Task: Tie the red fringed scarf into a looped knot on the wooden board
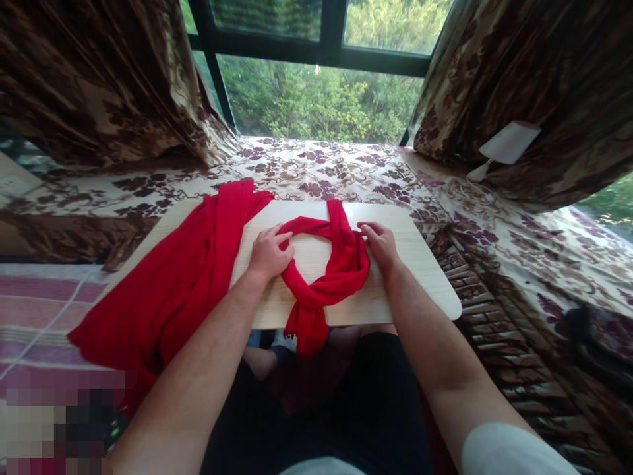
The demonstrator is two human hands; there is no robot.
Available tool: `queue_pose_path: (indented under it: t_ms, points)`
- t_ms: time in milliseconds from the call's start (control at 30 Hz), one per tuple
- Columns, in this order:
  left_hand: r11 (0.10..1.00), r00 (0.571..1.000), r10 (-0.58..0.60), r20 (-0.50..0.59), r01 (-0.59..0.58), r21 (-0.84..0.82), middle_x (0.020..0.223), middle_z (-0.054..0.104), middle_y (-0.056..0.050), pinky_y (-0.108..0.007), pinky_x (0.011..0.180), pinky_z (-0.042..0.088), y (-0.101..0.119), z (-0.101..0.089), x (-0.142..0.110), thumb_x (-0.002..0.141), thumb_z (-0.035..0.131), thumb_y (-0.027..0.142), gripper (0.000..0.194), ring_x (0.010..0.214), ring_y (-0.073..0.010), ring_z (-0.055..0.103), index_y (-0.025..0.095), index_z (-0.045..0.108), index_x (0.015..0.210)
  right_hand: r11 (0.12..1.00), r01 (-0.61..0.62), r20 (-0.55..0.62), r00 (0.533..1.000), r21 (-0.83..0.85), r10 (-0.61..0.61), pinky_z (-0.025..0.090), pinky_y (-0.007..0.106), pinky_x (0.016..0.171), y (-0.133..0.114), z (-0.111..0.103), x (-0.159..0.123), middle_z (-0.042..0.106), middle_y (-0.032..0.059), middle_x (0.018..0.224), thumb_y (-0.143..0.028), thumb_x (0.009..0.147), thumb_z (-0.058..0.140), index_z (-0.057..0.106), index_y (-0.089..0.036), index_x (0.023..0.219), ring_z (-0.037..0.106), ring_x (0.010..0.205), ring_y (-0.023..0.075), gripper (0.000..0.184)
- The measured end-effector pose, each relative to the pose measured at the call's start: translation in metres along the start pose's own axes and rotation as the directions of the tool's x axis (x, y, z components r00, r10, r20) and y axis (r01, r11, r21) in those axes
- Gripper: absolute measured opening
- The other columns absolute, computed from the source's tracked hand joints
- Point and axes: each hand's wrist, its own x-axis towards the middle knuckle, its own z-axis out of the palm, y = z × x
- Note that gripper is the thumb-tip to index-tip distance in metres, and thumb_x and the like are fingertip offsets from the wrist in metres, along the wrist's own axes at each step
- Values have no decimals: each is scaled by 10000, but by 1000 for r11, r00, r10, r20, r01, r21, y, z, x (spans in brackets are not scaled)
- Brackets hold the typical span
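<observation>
A red scarf [341, 280] lies in a ring on the pale wooden table [425, 284], its strands crossing at the front and upper right. One end hangs over the table's near edge. My left hand [271, 253] is closed on the left side of the ring, thumb and fingers around the cloth. At the right side, my right hand [380, 243] pinches the scarf's edge between thumb and forefinger. A second, wide piece of red cloth [182, 277] drapes over the table's left end, left of my left hand. Whether it joins the ring is not visible.
Behind the table runs a ledge with a floral cover [316, 161], below a window [321, 99]. Patterned curtains [494, 72] hang on both sides. A small white lamp [512, 142] stands at the right. Striped bedding [44, 303] lies at the left.
</observation>
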Motion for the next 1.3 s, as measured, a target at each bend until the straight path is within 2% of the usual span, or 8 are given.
queue_pose_path:
  t_ms: [467,567,833,967,1033,1100,1200,1300]
  points:
    - [993,995,-91,-35,93,74,1356,636,-142,-474,1131,378,-3,6,1,769,558,285,507,1262,-315,569,150,714,1232,1000,-10,8,1000,3,10,509,312,757,2,1,1,743,76,972,-484,777,605,743,-154,1001,653,887,204,422]
    - [997,996,-71,-52,73,34,1367,624,-160,-483,1131,379,-6,6,2,763,569,290,539,1271,-326,562,135,692,1264,999,-39,5,999,18,39,512,295,741,1,1,5,738,62,953,-490,768,607,739,-161,988,655,867,190,417]
    - [995,993,23,-120,-34,-90,1355,635,-137,-424,1153,378,-1,-3,1,762,564,229,510,1290,-266,553,148,690,1250,950,-304,37,951,-73,307,473,263,561,-24,-6,-3,684,38,675,-391,734,671,723,-149,891,614,603,158,293]
    - [989,988,81,-129,-96,-115,1339,650,-116,-431,1154,381,8,-9,-2,776,553,204,482,1275,-251,562,158,695,1234,945,-261,26,962,-197,271,503,280,597,-27,-3,-16,720,66,713,-422,749,686,730,-156,848,670,665,199,287]
    - [983,986,136,-96,-147,-115,1359,639,-108,-444,1163,367,18,-14,-4,781,567,211,505,1290,-257,550,158,674,1271,947,-214,23,974,-239,226,523,286,655,-24,1,-22,745,77,784,-434,740,704,737,-160,874,696,756,221,307]
    - [964,974,228,0,-225,-138,1357,643,-98,-439,1170,357,33,-21,-9,793,594,243,519,1296,-261,547,163,656,1301,949,-185,28,980,-256,198,531,295,688,-21,5,-25,755,80,829,-432,733,715,737,-168,924,704,808,234,328]
    - [917,905,370,208,-319,-240,1341,657,-79,-403,1155,375,60,-31,-22,854,605,361,510,1274,-253,571,194,637,1335,946,-171,23,983,-275,185,536,312,706,-17,8,-27,757,77,851,-421,720,727,728,-179,1003,707,823,244,373]
    - [903,833,416,364,-330,-276,1423,596,-91,-421,1156,361,79,-36,-40,887,584,487,609,1319,-276,536,205,558,1426,935,-169,22,983,-311,185,530,314,706,-16,8,-29,755,79,858,-425,721,720,722,-171,1041,700,809,240,409]
